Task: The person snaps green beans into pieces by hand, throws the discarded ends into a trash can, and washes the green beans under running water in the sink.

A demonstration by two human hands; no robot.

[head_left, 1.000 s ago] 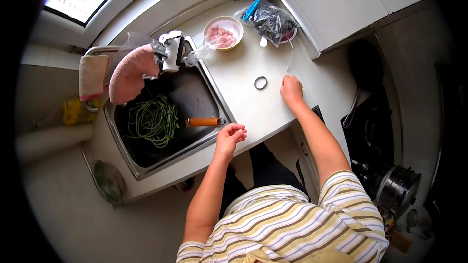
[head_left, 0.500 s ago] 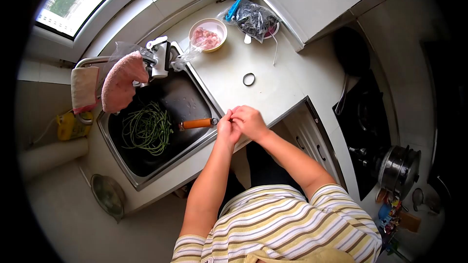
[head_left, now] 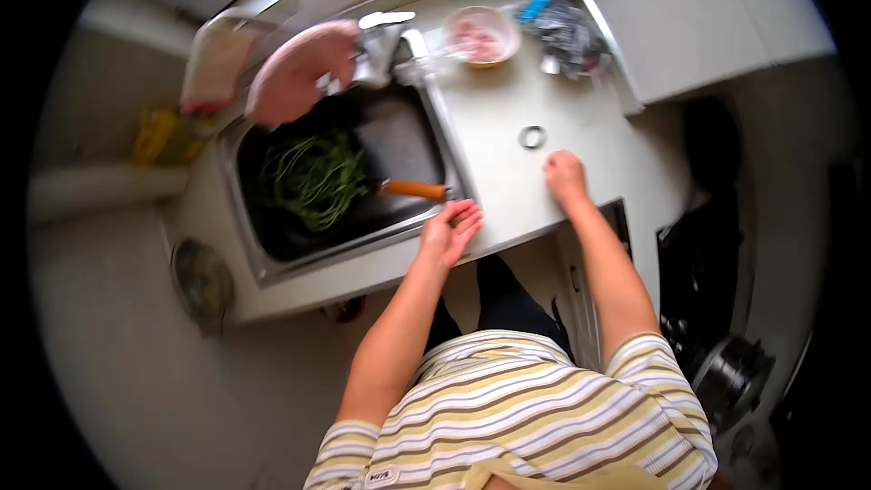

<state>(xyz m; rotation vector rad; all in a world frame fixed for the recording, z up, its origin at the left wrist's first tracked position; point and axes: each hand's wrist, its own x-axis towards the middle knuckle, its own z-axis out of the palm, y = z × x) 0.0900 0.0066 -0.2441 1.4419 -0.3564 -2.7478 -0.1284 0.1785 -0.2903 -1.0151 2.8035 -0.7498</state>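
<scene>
My left hand [head_left: 451, 231] is palm up with its fingers apart at the sink's front right corner, holding nothing. Just beyond its fingertips, the orange handle [head_left: 415, 189] of a tool lies by the sink rim; the tool's other end is unclear. Over the counter, my right hand [head_left: 565, 177] has its fingers curled together, and whatever may be inside is hidden. A dark ring-shaped band [head_left: 533, 137] lies on the counter just beyond that hand. Long thin green stalks [head_left: 315, 180] are heaped in the sink [head_left: 460, 159].
Behind the counter [head_left: 508, 209] stand a bowl of pink raw meat [head_left: 476, 38] and a dark plastic bag [head_left: 569, 36]. A pink cloth [head_left: 304, 68] hangs by the faucet [head_left: 381, 50]. A glass-like bowl [head_left: 201, 283] sits at the left, and a pot [head_left: 730, 377] at the right.
My hands were together at the counter's front edge and have parted. My right hand moved right and forward toward the band; my left turned palm up. The view has shifted and blurred.
</scene>
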